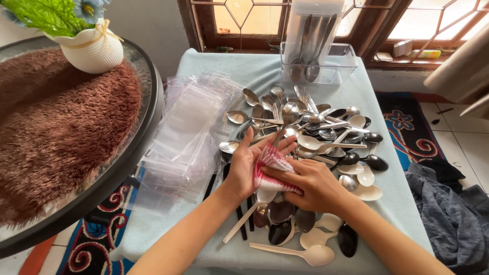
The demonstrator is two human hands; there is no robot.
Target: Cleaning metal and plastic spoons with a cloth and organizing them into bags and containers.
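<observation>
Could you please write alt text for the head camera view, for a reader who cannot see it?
Two hands, left hand and right hand, press a red-and-white cloth between them above a pile of spoons on a pale blue tablecloth. Clear plastic bags lie to the left.

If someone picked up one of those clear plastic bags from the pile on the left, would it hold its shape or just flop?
The clear plastic bags would probably flop: they look thin and lie in a loose, slumped heap. They seem very light, so a push may slide several together over the pale blue tablecloth. Their glossy surfaces suggest that they are slippery.
</observation>
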